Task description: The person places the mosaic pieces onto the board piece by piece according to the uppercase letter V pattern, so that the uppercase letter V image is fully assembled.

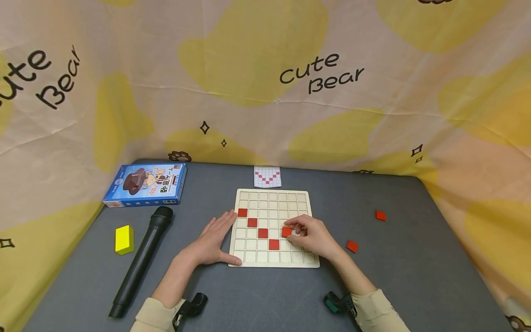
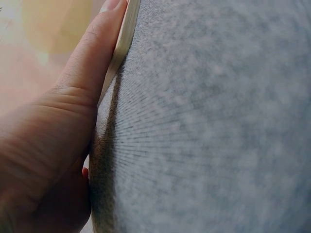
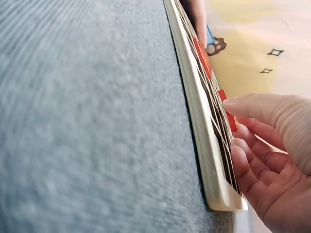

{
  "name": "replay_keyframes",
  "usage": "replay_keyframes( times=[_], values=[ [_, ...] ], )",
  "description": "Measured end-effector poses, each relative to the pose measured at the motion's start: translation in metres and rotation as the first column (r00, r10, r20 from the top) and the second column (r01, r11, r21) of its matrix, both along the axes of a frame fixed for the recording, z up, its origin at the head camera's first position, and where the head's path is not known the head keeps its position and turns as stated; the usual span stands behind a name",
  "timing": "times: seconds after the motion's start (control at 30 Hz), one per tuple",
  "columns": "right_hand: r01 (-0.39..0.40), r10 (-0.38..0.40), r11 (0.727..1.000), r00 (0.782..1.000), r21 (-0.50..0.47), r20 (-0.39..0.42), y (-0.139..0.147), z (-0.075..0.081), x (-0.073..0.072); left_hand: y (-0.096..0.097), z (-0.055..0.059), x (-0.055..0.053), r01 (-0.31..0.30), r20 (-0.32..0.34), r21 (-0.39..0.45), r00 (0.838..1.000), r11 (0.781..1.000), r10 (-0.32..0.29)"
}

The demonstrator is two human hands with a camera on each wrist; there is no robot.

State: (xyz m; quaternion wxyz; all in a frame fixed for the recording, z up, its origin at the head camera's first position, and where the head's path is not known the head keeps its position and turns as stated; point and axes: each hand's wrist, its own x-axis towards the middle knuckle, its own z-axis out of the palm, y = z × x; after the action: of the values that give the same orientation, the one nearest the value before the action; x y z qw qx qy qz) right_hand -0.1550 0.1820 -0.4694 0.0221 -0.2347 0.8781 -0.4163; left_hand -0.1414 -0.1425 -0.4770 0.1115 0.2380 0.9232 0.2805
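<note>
A cream wooden grid board (image 1: 253, 257) lies on the grey table, with several red square tiles (image 1: 263, 233) set in a descending diagonal from its left side. My left hand (image 1: 209, 242) rests at the board's left edge, fingers straight and the thumb (image 2: 92, 53) along the near corner. Over the right half of the board, my right hand (image 1: 309, 235) pinches one red tile (image 1: 286, 232) between thumb and fingers. That tile (image 3: 227, 111) is tilted close over the grid in the right wrist view.
Two loose red tiles, one farther back (image 1: 380, 216) and one nearer (image 1: 352, 246), lie right of the board. Behind it is a pattern card (image 1: 267, 177) with a V of red squares. At left are a blue game box (image 1: 147, 184), a yellow block (image 1: 124, 240) and a black microphone (image 1: 143, 260).
</note>
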Motion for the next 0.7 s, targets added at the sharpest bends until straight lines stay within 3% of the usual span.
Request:
replay_keyframes(
  times=[0.17, 0.53, 0.7],
  values=[
    [-0.024, 0.026, 0.999, 0.999, 0.043, -0.044, -0.004, 0.000, 0.000, 0.000, 0.000, -0.001, 0.001, 0.003, 0.002, 1.000, 1.000, -0.001],
    [-0.038, 0.041, 0.998, 0.998, 0.048, -0.057, -0.003, 0.003, 0.000, 0.000, 0.000, -0.002, -0.003, 0.000, -0.002, 1.000, 1.000, 0.003],
    [0.022, -0.021, 0.999, 0.999, 0.034, -0.027, 0.009, 0.004, 0.001, 0.001, 0.000, -0.001, -0.009, 0.010, -0.008, 1.000, 1.000, 0.009]
  ],
)
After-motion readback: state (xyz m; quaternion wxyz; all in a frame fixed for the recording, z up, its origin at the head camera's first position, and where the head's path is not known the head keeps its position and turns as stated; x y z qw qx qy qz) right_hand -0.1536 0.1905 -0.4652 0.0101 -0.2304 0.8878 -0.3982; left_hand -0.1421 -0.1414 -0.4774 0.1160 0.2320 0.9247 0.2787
